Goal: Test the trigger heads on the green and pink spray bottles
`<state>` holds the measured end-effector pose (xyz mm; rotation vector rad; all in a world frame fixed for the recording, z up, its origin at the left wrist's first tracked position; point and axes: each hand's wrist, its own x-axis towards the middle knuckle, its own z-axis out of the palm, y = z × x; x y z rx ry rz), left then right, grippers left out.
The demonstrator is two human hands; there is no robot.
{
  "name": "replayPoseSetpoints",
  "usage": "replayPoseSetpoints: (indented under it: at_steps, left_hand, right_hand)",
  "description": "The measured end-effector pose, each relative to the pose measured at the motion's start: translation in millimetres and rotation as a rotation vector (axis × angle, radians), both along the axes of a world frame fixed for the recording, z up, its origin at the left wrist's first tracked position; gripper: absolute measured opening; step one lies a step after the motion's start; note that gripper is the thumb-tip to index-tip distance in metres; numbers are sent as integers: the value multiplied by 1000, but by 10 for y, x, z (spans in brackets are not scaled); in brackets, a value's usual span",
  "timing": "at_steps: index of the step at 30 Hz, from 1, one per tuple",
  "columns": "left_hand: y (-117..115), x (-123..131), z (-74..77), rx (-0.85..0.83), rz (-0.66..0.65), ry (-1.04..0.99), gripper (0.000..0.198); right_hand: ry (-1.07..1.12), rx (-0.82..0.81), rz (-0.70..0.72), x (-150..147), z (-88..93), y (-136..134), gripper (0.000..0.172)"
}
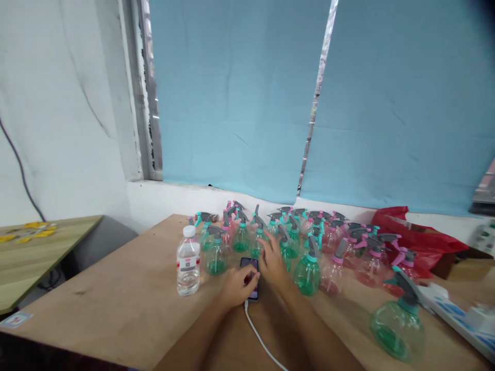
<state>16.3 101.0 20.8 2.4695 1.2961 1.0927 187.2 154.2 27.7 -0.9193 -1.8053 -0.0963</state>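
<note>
A smartphone (254, 292) with its screen lit lies on the wooden table, a white cable (257, 332) running from its lower end. My left hand (235, 286) rests over the phone's left side, thumb and forefinger curved apart above the screen. Just right of the phone is my right hand (273, 262), its fingers bent and spread, holding nothing. Part of the screen is hidden by the left hand. Closest to my right hand stand spray bottles with green liquid, one of them a teal-collared spray bottle (307, 275). A clear water bottle (188, 265) with a white cap stands left of my hands.
Several pink and green spray bottles crowd the back of the table (127, 288). A separate green spray bottle (398, 330) stands at front right, beside a white power strip (456, 314). Behind lies a red plastic bag (433, 247). Another table (69, 247) holds yellow pieces.
</note>
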Motion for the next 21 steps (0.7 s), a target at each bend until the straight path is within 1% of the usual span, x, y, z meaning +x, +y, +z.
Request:
replayPoseSetpoints:
  at_steps: [3,4,6,9,11,13,16,18,19,21]
  left_hand:
    - [-14,6,7,6,-12,20,28]
    - [-16,6,9,4,-15,22,28]
    - [-12,-2,7,0,-9,20,28]
    - [8,-24,-5,-5,12,19,28]
    - [19,-37,-14,-4,22,23,28]
    - [22,-43,-15,0,20,24,27]
    - [12,-37,-5,-1,8,19,26]
    - [5,-29,5,-3,0,17,25]
    - [3,-26,9,-4,-3,19,25]
    - [3,-23,12,-3,-8,22,24]
  right_hand:
    - [93,-94,-23,-48,234,323,46]
    - [109,-142,-30,-74,305,422,48]
    - [139,-245,-101,-134,422,574,55]
    - [114,-429,-230,-224,541,666,60]
    - [110,-497,-299,-274,590,658,59]
    - [118,-520,-343,-316,619,624,55]
    - [87,-525,-361,-363,620,567,47]
    - [47,-475,-348,-381,589,533,42]
    - [30,-439,-338,-385,562,518,43]
    - [7,-369,-311,-381,488,484,48]
